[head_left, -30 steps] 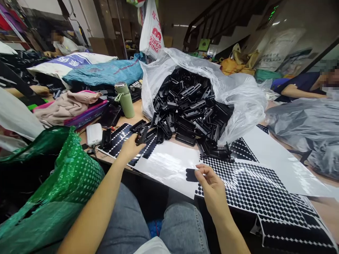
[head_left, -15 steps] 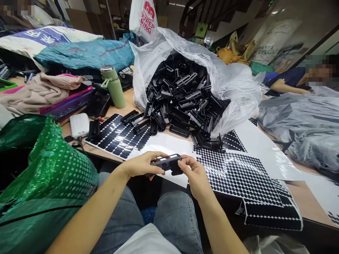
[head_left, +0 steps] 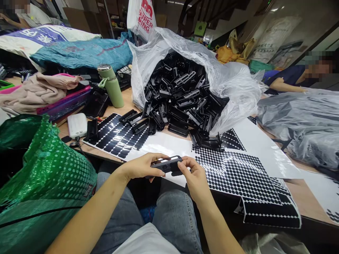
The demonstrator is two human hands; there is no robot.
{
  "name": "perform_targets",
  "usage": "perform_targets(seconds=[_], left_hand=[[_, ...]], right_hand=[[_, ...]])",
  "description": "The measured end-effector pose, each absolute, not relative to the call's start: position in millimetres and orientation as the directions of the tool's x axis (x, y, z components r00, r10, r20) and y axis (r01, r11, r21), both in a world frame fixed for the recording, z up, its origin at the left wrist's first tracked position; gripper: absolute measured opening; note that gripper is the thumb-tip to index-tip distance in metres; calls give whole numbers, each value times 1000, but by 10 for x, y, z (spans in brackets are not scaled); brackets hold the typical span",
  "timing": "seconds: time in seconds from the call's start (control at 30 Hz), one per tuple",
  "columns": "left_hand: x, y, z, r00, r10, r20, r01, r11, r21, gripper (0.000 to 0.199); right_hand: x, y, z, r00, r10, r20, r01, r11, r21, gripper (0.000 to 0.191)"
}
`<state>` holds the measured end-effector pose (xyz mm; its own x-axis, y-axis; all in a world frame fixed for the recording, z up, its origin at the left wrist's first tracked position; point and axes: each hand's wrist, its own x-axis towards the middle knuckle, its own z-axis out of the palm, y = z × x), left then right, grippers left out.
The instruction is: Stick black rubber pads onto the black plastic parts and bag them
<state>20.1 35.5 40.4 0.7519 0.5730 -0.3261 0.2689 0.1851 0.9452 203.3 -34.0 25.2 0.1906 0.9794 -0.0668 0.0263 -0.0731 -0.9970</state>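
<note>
In the head view, my left hand is closed around the left part of a black oblong plastic part, above my lap at the table edge. Its side bears a woven-looking pattern and its top looks glossy. My right hand pinches the right end between thumb and fingers. A small dark flap shows under that end; whether it is a sticker I cannot tell. Just beyond the hands lie a sheet of round black stickers and a sheet of oblong black stickers.
A clear plastic bag spills a heap of similar black parts onto the table. To the left stand a green bottle, a white power bank and a green sack. Another person's arm is at far right.
The dark flap under the part's right end shows less and sits closer to the part. Both hands keep their grip; the whole view has shifted slightly.
</note>
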Motion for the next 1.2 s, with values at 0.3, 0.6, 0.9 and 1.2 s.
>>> perform_targets(seconds=[0.3, 0.6, 0.9, 1.2], left_hand=[[203, 346, 373, 760, 566, -320, 272, 170, 947, 57], [269, 303, 384, 760, 577, -300, 249, 168, 954, 55], [269, 349, 374, 702, 567, -430, 355, 245, 902, 47], [313, 389, 322, 698, 599, -393, 271, 287, 919, 51]], right_hand=[[2006, -398, 295, 241, 970, -32, 156, -72, -985, 22], [1965, -447, 212, 283, 959, 10, 277, -72, -958, 19], [2821, 135, -344, 436, 900, 8, 665, -316, -677, 8], [2650, -17, 59, 281, 959, -39, 600, -207, -773, 15]])
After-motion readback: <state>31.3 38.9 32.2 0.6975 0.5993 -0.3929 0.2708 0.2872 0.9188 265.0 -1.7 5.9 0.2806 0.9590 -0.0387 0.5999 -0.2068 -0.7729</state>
